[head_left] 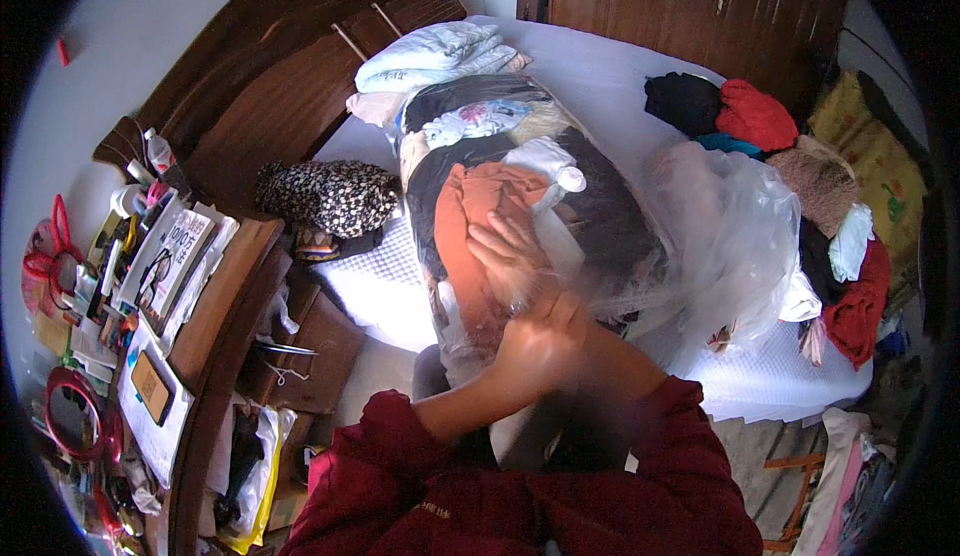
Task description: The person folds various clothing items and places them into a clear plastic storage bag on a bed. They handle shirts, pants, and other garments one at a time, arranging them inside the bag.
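A large clear plastic storage bag [625, 256] packed with clothes lies on the bed in front of me. An orange garment [460, 206] shows in its middle, among dark and white clothes. A round white valve cap [571, 179] sits on the bag's upper side. My right hand [512, 254] is spread flat over the orange garment; whether plastic covers the hand is hard to tell. Just nearer to me, my left hand [545, 336] is closed in a fist by my right wrist, gripping the bag's gathered near end, slightly blurred.
Crumpled clear plastic [730, 236] spreads right of the bag, beside piled clothes including a red garment [757, 116]. A folded quilt [435, 56] lies at the far end and a patterned black garment [330, 196] on the left. A cluttered wooden desk [225, 306] borders the left side.
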The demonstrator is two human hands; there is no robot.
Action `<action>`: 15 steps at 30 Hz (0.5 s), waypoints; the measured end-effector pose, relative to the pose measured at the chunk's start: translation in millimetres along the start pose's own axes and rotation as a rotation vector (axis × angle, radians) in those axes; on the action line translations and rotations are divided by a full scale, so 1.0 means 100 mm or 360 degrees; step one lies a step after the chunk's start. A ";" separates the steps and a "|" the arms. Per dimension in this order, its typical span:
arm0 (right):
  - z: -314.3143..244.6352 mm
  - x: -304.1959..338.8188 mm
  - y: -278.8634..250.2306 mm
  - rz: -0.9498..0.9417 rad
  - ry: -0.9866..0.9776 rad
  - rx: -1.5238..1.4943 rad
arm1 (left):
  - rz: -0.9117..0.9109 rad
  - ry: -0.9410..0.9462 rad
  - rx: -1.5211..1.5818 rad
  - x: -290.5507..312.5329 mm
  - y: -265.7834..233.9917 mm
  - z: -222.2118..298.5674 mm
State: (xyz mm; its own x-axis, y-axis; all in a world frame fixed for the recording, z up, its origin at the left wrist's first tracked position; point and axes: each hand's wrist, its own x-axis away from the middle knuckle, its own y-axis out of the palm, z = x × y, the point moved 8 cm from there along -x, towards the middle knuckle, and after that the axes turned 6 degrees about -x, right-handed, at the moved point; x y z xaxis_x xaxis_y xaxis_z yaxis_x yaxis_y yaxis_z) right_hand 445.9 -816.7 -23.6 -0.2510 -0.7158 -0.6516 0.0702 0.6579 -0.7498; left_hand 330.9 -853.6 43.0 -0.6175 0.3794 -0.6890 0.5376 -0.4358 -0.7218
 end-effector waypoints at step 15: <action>0.30 -0.19 0.14 -0.0124 0.0944 0.0107 | -0.0743 -0.0088 0.0675 0.12 0.39 -0.11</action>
State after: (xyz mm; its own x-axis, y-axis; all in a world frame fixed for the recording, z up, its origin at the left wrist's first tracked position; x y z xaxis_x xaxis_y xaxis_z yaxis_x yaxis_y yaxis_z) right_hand 481.0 -801.3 -25.4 -0.7522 -0.4959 -0.4339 0.0863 0.5788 -0.8109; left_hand 351.4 -857.0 5.8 -0.7667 0.5699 -0.2955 -0.0626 -0.5245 -0.8491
